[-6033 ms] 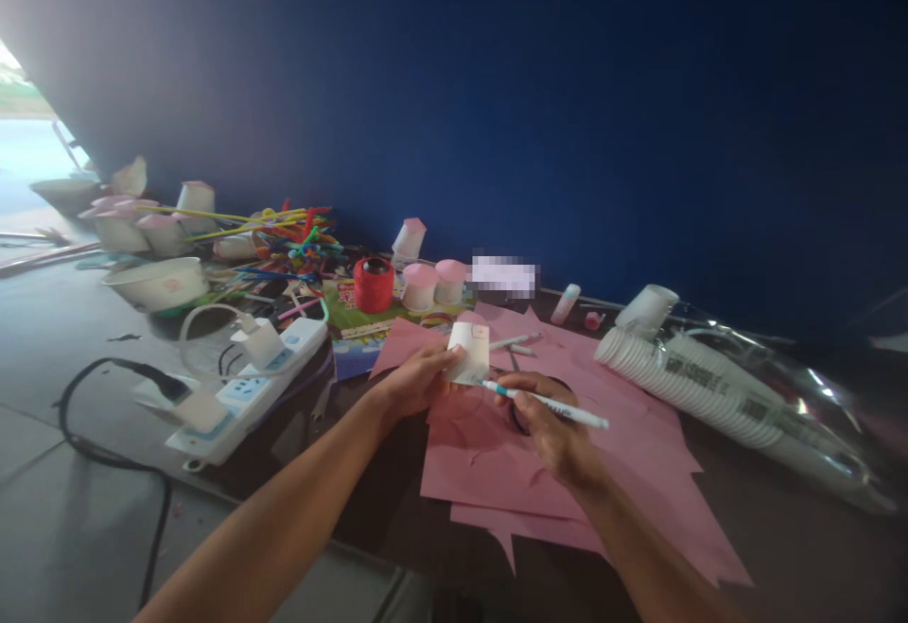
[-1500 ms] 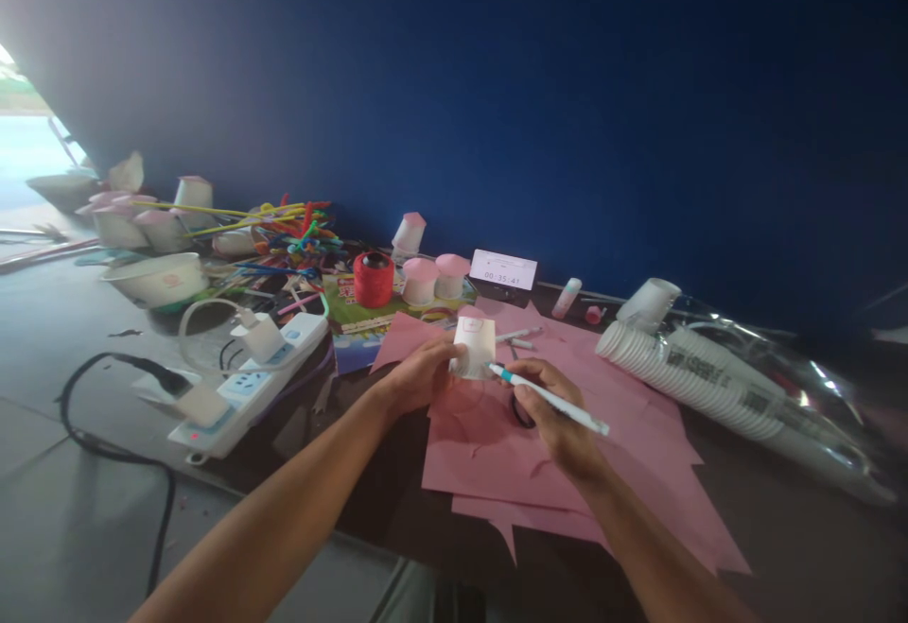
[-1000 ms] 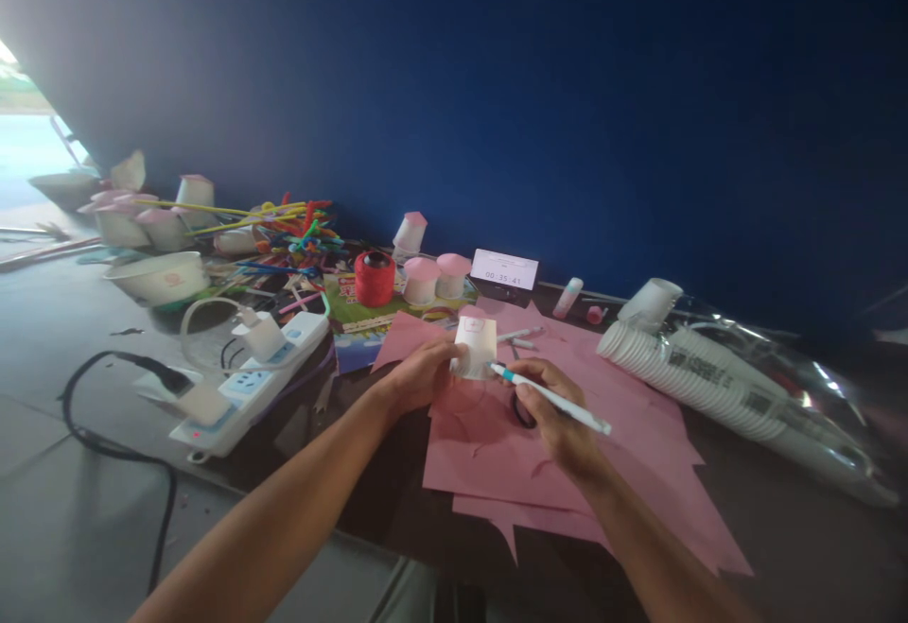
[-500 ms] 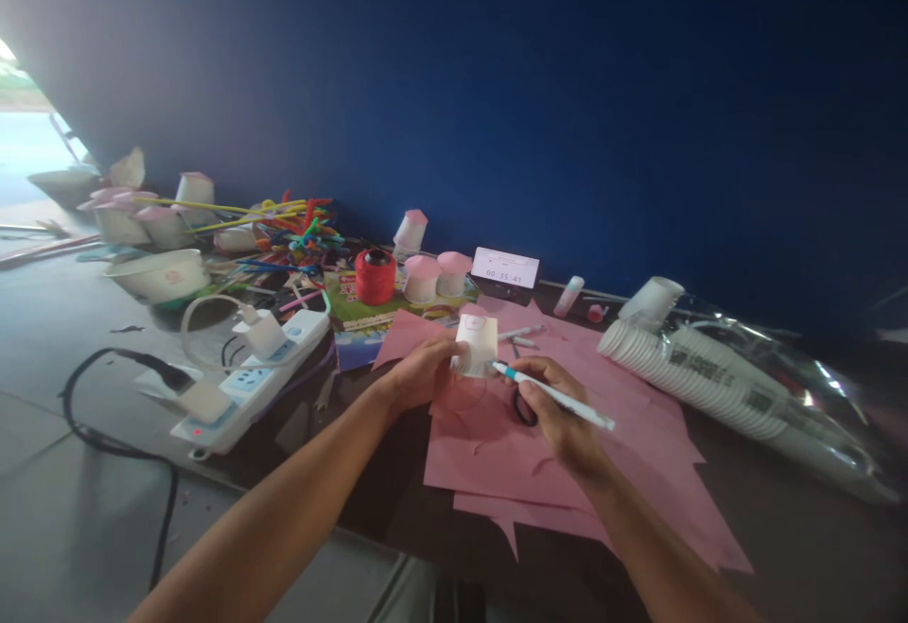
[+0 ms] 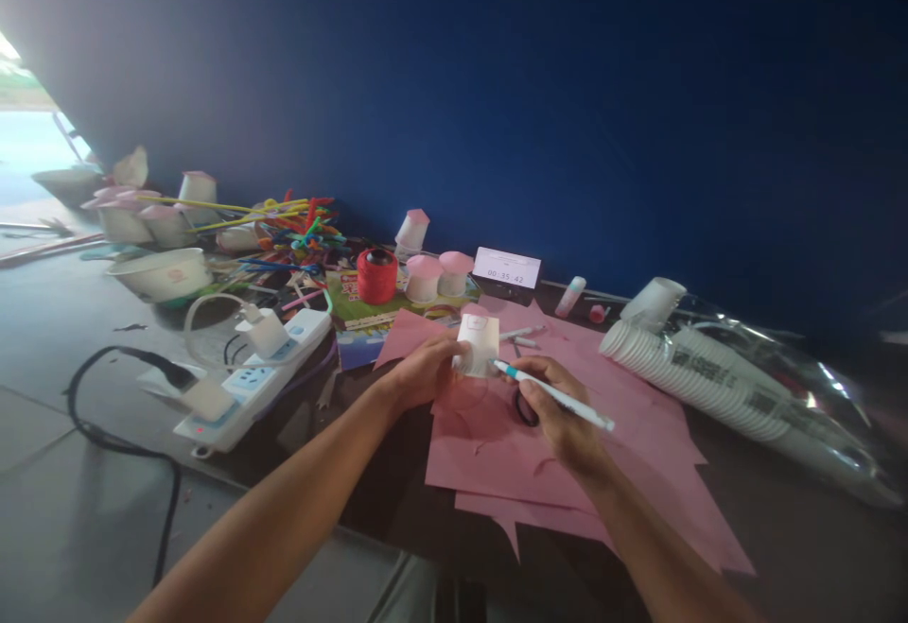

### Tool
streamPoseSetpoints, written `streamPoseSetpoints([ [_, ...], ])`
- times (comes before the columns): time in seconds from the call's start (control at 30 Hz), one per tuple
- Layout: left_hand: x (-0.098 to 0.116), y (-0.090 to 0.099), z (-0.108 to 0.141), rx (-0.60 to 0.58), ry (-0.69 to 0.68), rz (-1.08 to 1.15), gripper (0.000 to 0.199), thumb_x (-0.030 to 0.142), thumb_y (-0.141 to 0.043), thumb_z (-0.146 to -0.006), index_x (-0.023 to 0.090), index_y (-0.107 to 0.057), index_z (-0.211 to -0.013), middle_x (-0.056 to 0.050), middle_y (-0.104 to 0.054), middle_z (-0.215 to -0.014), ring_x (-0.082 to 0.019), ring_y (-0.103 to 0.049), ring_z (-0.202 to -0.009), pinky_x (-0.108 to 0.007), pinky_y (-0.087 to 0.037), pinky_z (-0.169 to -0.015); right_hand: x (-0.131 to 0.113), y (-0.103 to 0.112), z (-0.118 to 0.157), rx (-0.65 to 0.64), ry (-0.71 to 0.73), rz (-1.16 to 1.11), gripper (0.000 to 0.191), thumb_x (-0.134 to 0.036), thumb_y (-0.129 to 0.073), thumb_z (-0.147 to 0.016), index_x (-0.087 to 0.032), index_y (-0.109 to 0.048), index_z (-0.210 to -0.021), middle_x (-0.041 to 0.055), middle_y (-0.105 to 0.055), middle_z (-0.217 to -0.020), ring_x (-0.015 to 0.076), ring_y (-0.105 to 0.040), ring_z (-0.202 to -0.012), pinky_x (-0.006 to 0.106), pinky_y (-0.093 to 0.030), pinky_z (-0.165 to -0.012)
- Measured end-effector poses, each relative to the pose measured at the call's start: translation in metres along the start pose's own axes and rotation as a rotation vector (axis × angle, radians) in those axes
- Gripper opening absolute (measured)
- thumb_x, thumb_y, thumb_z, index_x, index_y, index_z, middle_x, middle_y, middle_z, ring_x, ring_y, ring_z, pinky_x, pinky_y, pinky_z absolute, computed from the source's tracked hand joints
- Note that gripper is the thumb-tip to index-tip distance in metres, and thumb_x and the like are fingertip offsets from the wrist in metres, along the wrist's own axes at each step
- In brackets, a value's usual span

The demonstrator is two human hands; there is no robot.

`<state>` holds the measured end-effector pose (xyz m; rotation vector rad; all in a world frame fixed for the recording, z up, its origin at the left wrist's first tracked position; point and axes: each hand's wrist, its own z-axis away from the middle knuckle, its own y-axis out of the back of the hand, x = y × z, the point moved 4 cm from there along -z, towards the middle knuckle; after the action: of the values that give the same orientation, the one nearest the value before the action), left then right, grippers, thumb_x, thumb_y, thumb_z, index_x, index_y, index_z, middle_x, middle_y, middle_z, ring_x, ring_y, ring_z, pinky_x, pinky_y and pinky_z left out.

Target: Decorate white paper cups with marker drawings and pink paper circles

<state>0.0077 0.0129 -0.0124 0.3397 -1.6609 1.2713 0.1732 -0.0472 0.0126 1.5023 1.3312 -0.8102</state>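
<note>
In my left hand (image 5: 427,370) is a small white paper cup (image 5: 480,344), pinched at its left side, with pink at its upper end and a small outline marked there. My right hand (image 5: 560,406) grips a white marker (image 5: 567,401) with a teal band, its tip at or very near the cup's lower right side; whether it touches I cannot tell. Under both hands lie sheets of pink paper (image 5: 497,453). The dark handle of what looks like scissors (image 5: 525,408) shows beside my right fingers, partly hidden.
A power strip (image 5: 262,379) with plugged-in chargers is at left. Behind are a red thread spool (image 5: 376,276), pink-topped cups (image 5: 424,280), colourful pipe cleaners (image 5: 305,226) and a timer screen (image 5: 506,268). Bagged paper cups (image 5: 695,372) lie right, near a glue stick (image 5: 570,297). A blue wall (image 5: 497,103) stands behind.
Both hands keep their grip on the cup and marker, with the marker tip almost in the same place. The whole view has shifted very slightly, and the timer has advanced.
</note>
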Motion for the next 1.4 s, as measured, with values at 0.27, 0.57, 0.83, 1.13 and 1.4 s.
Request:
streamPoseSetpoints([
  [0.27,0.0011,-0.0013,0.0009,0.011,-0.008,0.004,0.03,0.021,-0.06,-0.073,0.012,-0.063,-0.101,-0.005,-0.065,-0.085,-0.011,-0.056,-0.068,-0.021,-0.041,-0.061,-0.001,-0.0003,-0.0008,0.01,-0.007,0.017,0.018,-0.033,-0.052,-0.084,-0.022,-0.06,-0.097,0.0026,-0.063,-0.082,0.0136,-0.053,-0.063,0.026,-0.044,-0.058],
  [0.57,0.0026,-0.0046,0.0018,-0.011,-0.017,0.027,0.025,0.018,-0.058,-0.074,0.013,-0.064,-0.098,-0.004,-0.065,-0.082,-0.012,-0.056,-0.068,-0.022,-0.041,-0.065,-0.0006,-0.0007,-0.0014,0.012,-0.015,0.03,0.019,-0.034,-0.052,-0.084,-0.021,-0.059,-0.097,0.0023,-0.061,-0.078,0.0138,-0.053,-0.063,0.026,-0.044,-0.057],
  [0.83,0.0043,-0.0075,0.003,-0.001,-0.021,0.027,0.023,0.019,-0.06,-0.073,0.012,-0.065,-0.094,-0.004,-0.066,-0.079,-0.013,-0.057,-0.067,-0.023,-0.042,-0.067,-0.0028,-0.0027,-0.0023,0.02,-0.011,0.029,0.02,-0.035,-0.053,-0.084,-0.021,-0.059,-0.097,0.0023,-0.063,-0.08,0.0117,-0.05,-0.057,0.024,-0.043,-0.053],
  [1.13,0.0019,-0.0016,0.0013,-0.014,-0.027,0.029,0.025,0.02,-0.061,-0.074,0.012,-0.064,-0.097,-0.005,-0.065,-0.082,-0.013,-0.057,-0.069,-0.023,-0.041,-0.065,-0.0051,-0.0041,-0.0024,-0.037,-0.007,0.012,0.019,-0.033,-0.054,-0.084,-0.022,-0.061,-0.098,0.0031,-0.063,-0.084,0.0121,-0.052,-0.06,0.025,-0.043,-0.054],
  [1.4,0.0025,-0.0027,0.0014,-0.031,-0.025,0.025,0.029,0.021,-0.06,-0.074,0.012,-0.063,-0.101,-0.005,-0.065,-0.083,-0.013,-0.056,-0.071,-0.023,-0.04,-0.066,-0.002,-0.0033,-0.0023,-0.057,-0.021,-0.009,0.02,-0.033,-0.054,-0.084,-0.022,-0.063,-0.097,0.0029,-0.063,-0.08,0.0113,-0.049,-0.056,0.024,-0.04,-0.049],
])
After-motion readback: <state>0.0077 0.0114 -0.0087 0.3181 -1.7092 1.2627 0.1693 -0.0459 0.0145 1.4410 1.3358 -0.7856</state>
